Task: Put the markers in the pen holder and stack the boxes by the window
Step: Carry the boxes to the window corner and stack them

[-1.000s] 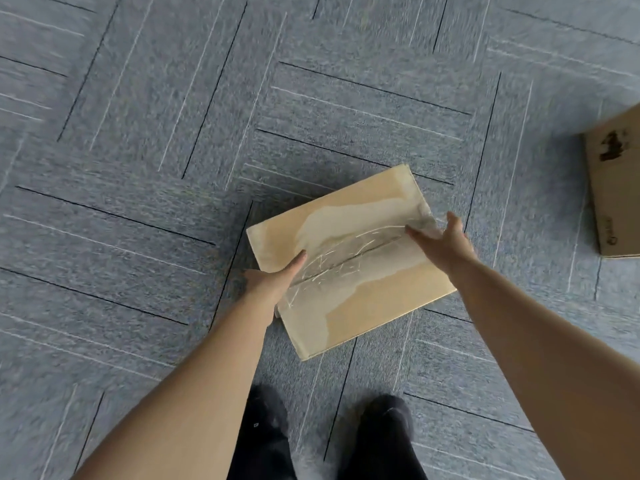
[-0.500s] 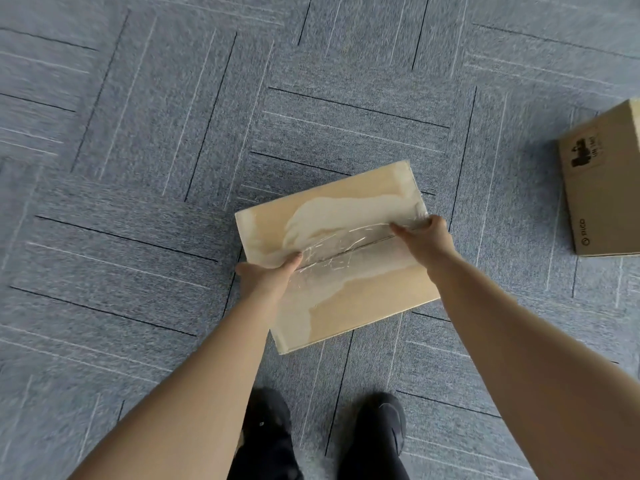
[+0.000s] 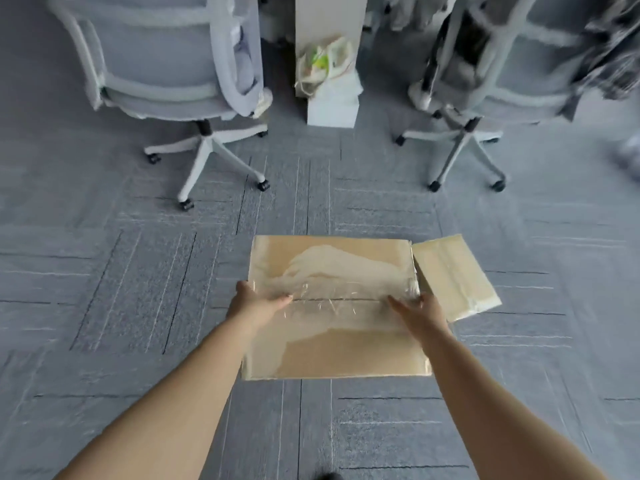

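1. Brown cardboard box (image 3: 337,337) now sits square to the view, its long edges running left to right. Half a second ago it lay on a slant.
2. Earlier the view showed only grey carpet (image 3: 138,289). It has since lifted, bringing in a left chair (image 3: 166,71) and a right chair (image 3: 491,74) on castors. Between them a cloth bag (image 3: 323,64) leans against a white post (image 3: 327,19).
3. The second box (image 3: 453,275) was well apart at the right edge of the view before. It now lies on the carpet just beside the cardboard box's right side, and their edges meet in the view.
4. Both feet showed below the arms earlier. Now only the dark tip of a shoe (image 3: 327,476) shows at the bottom edge.
5. The left grip (image 3: 258,301), a bare hand, clasps the cardboard box's left edge with its thumb lying across the top by the seam. Its fingers are hidden underneath.
6. The right grip (image 3: 420,311) clasps the opposite edge in the same way, so the cardboard box is held between the two in front of the person.
7. Clear tape (image 3: 325,299) seals the seam of the cardboard box, so its contents cannot be seen.
8. The second box is also closed, and its contents are hidden too.
9. The cloth bag shows something green and yellow through its side, too blurred to name.
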A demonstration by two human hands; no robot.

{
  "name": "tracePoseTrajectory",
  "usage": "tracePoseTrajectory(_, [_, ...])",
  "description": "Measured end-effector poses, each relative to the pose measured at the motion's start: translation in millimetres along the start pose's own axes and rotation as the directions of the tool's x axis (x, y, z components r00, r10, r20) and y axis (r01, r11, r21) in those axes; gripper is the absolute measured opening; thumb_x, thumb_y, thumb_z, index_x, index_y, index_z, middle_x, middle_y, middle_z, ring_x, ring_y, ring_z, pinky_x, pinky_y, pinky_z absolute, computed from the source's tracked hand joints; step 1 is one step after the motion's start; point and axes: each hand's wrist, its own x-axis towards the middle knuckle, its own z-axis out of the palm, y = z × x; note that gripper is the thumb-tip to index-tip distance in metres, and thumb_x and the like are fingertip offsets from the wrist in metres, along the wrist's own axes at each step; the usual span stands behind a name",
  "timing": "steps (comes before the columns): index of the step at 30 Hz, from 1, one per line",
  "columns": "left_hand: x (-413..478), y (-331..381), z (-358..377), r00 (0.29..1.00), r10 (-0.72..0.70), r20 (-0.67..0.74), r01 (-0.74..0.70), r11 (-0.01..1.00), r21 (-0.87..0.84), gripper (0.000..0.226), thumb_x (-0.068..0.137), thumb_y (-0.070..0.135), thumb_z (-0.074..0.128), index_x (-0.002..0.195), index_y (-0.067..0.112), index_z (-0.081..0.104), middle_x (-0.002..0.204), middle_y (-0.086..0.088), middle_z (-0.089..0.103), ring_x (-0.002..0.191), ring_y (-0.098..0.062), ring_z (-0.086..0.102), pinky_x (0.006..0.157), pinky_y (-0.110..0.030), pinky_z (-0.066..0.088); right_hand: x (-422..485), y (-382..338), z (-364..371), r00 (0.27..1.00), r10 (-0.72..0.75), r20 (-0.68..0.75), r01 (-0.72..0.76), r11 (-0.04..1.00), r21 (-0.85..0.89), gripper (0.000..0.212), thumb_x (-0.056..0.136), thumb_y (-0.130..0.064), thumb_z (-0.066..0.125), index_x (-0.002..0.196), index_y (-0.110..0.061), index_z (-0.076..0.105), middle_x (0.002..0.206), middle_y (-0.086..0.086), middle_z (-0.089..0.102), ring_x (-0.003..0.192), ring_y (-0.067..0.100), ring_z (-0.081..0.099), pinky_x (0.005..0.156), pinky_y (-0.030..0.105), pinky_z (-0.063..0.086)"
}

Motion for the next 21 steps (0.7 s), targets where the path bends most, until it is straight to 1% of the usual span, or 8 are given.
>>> tracePoseTrajectory(2, [-36.2, 41.5, -7.5, 0.991, 0.104, 0.08, -0.107, 0.994, 0.035, 0.096, 0.074, 0.043, 0.078, 0.145, 0.008, 0.023, 0.151, -0.012, 0.035, 0.136, -0.031, 0.04, 0.104, -0.037, 0.037, -30.3, -13.7, -52.8, 0.998, 0.026, -0.056, -0.023, 0.998, 0.061, 0.063, 0.078, -0.035, 0.077, 0.124, 0.0, 0.052, 0.112, 0.015, 0.063, 0.104, 0.032, 0.059, 0.085, 0.037, 0.046])
tracePoseTrajectory(6, [-101.8, 98.6, -12.3, 0.943, 0.26, 0.21, -0.286, 0.953, 0.104, 0.098, 0.072, 0.044, 0.079, 0.144, 0.007, 0.025, 0.15, -0.012, 0.036, 0.135, -0.03, 0.039, 0.104, -0.036, 0.037, -96.3, -18.1, -135.2, 0.977, 0.058, -0.204, -0.034, 0.992, 0.119, 0.061, 0.08, -0.041, 0.073, 0.123, -0.004, 0.05, 0.115, 0.014, 0.061, 0.109, 0.033, 0.058, 0.077, 0.032, 0.041])
tracePoseTrajectory(9, [-153.4, 126.6, -8.9, 0.882, 0.356, 0.31, -0.418, 0.894, 0.162, 0.099, 0.071, 0.047, 0.078, 0.144, 0.006, 0.026, 0.149, -0.012, 0.037, 0.134, -0.031, 0.04, 0.103, -0.036, 0.038, -154.2, -2.1, -185.6, 0.937, 0.075, -0.342, -0.039, 0.993, 0.109, 0.052, 0.081, -0.05, 0.069, 0.108, -0.009, 0.053, 0.095, 0.006, 0.058, 0.099, 0.031, 0.059, 0.07, 0.031, 0.039])
tracePoseTrajectory(11, [-194.3, 141.4, -2.9, 0.818, 0.432, 0.38, -0.525, 0.831, 0.184, 0.101, 0.073, 0.048, 0.076, 0.148, 0.006, 0.022, 0.153, -0.01, 0.032, 0.137, -0.03, 0.037, 0.103, -0.036, 0.037, -195.8, 19.4, -214.1, 0.899, 0.114, -0.423, -0.062, 0.989, 0.135, 0.053, 0.079, -0.058, 0.066, 0.099, -0.012, 0.051, 0.091, 0.004, 0.058, 0.089, 0.028, 0.056, 0.069, 0.033, 0.039])
tracePoseTrajectory(13, [-239.1, 151.8, 9.3, 0.737, 0.491, 0.464, -0.626, 0.755, 0.196, 0.101, 0.076, 0.048, 0.074, 0.15, 0.006, 0.019, 0.157, -0.008, 0.027, 0.14, -0.03, 0.032, 0.105, -0.036, 0.035, -241.9, 48.4, -237.2, 0.847, 0.177, -0.501, -0.098, 0.979, 0.181, 0.055, 0.078, -0.061, 0.064, 0.097, -0.012, 0.051, 0.091, 0.004, 0.058, 0.086, 0.027, 0.055, 0.07, 0.035, 0.041])
tracePoseTrajectory(16, [-309.8, 154.1, 35.9, 0.609, 0.531, 0.589, -0.74, 0.649, 0.18, 0.101, 0.076, 0.048, 0.074, 0.149, 0.003, 0.019, 0.157, -0.01, 0.026, 0.142, -0.03, 0.03, 0.107, -0.037, 0.032, -314.6, 99.6, -260.3, 0.747, 0.307, -0.59, -0.135, 0.939, 0.318, 0.058, 0.079, -0.06, 0.064, 0.105, -0.009, 0.055, 0.099, 0.007, 0.061, 0.097, 0.031, 0.06, 0.077, 0.037, 0.044])
tracePoseTrajectory(19, [-386.7, 138.5, 67.7, 0.5, 0.526, 0.687, -0.827, 0.526, 0.199, 0.097, 0.073, 0.049, 0.076, 0.142, -0.004, 0.032, 0.147, -0.016, 0.041, 0.134, -0.032, 0.041, 0.097, -0.034, 0.038, -401.5, 157.1, -273.6, 0.617, 0.446, -0.648, -0.163, 0.878, 0.45, 0.061, 0.08, -0.059, 0.064, 0.108, -0.006, 0.057, 0.102, 0.008, 0.063, 0.101, 0.032, 0.061, 0.077, 0.036, 0.044])
tracePoseTrajectory(21, [-439.2, 120.0, 90.9, 0.423, 0.5, 0.755, -0.87, 0.457, 0.185, 0.089, 0.069, 0.049, 0.08, 0.13, -0.006, 0.046, 0.135, -0.019, 0.053, 0.122, -0.033, 0.053, 0.091, -0.033, 0.044, -463.1, 196.5, -277.2, 0.526, 0.541, -0.657, -0.17, 0.823, 0.542, 0.065, 0.078, -0.06, 0.066, 0.111, -0.004, 0.058, 0.109, 0.011, 0.064, 0.103, 0.032, 0.06, 0.078, 0.036, 0.044])
